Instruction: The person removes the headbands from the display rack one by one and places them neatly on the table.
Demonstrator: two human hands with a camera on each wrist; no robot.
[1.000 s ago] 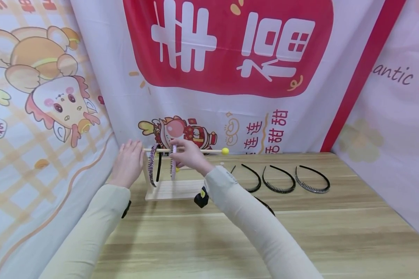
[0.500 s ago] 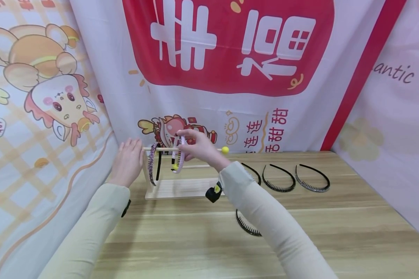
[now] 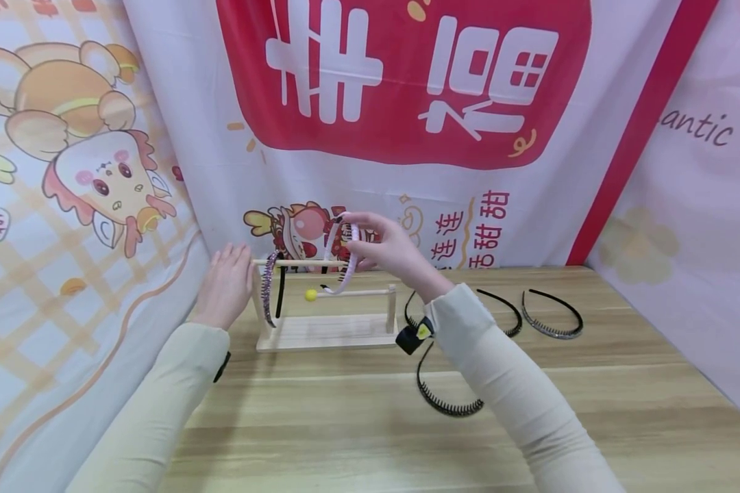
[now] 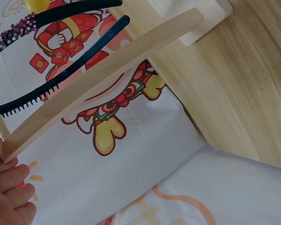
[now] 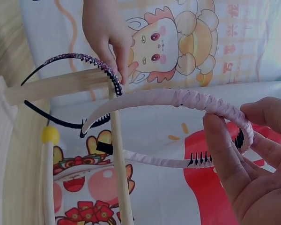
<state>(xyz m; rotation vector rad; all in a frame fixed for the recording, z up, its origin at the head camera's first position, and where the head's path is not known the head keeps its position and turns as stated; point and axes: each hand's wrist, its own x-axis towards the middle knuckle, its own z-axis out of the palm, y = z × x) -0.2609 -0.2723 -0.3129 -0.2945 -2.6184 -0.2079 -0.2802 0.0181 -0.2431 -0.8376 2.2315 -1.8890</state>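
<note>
My right hand (image 3: 385, 250) pinches a pale pink wrapped headband (image 5: 178, 98) with black comb teeth between thumb and fingers. Its loop hangs around the upper rod (image 3: 302, 263) of a wooden headband rack (image 3: 327, 333), past the middle toward the rod's free right end. My left hand (image 3: 225, 287) holds the top of the rack's left post (image 4: 98, 77), thumb and fingers on either side of the post's end in the right wrist view. Beside that post, a sparkly purple-pink and black headband (image 3: 268, 291) hangs on the same rod.
A lower rod with a yellow ball (image 3: 310, 295) runs from the rack's shorter right post (image 3: 391, 308). Black toothed headbands lie on the wooden table, including one at front (image 3: 450, 411) and one at far right (image 3: 551, 333). Printed cloth hangs behind and at both sides.
My right hand has moved right and slightly up along the upper rod, carrying the pink headband away from the sparkly one. My left hand has stayed on the post.
</note>
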